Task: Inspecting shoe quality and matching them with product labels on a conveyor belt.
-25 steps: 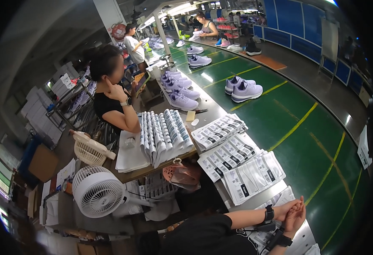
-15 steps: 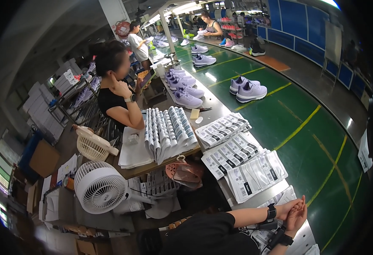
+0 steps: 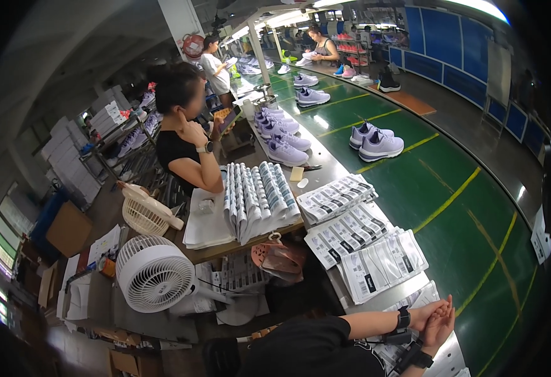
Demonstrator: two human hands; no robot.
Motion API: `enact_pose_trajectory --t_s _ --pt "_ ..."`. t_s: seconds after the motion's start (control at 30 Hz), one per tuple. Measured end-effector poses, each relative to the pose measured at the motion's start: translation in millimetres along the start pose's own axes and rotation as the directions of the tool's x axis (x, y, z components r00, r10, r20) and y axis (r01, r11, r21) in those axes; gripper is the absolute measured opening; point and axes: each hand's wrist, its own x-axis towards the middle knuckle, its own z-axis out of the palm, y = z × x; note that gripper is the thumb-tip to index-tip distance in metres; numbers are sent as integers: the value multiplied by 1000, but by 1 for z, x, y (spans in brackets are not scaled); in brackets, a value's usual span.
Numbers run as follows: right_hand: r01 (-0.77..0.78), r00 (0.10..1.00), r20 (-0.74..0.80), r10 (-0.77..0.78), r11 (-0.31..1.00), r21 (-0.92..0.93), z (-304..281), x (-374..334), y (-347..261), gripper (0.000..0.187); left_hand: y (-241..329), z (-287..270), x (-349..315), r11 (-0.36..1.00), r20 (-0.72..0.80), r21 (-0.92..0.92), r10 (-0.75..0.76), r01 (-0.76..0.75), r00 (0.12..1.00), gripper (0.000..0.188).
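Shoe factory: lavender sneakers [image 3: 381, 148] on a green conveyor [image 3: 442, 248], workers [image 3: 214, 69] alongside.

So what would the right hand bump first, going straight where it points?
The way ahead of the right hand looks free, out over the green surface. If it points downward, it would probably touch that surface first; depth is hard to tell.
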Motion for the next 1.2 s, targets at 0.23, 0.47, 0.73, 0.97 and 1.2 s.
enact_pose_trajectory --t_s 0.23,0.47,0.73,0.97,1.2 --pt "0 1000 12 0 1000 7 -4 1 1 42 -9 -10 12 1000 -11 -14 -18 18 1000 37" --pt "-11 998 58 10 1000 11 -17 4 -2 42 -10 -7 10 999 -2 -35 -14 14 1000 38" --pt "-2 1000 -4 2 1000 -11 -1 -1 4 42 -16 -29 26 999 42 -41 13 -11 999 37" --pt "-7 1000 11 6 1000 29 -3 -2 3 42 -19 -29 31 999 23 -43 7 -6 1000 35" --pt "2 999 43 -2 1000 4 9 -14 -2 46 -14 -5 3 995 -15 104 -4 6 1000 35"
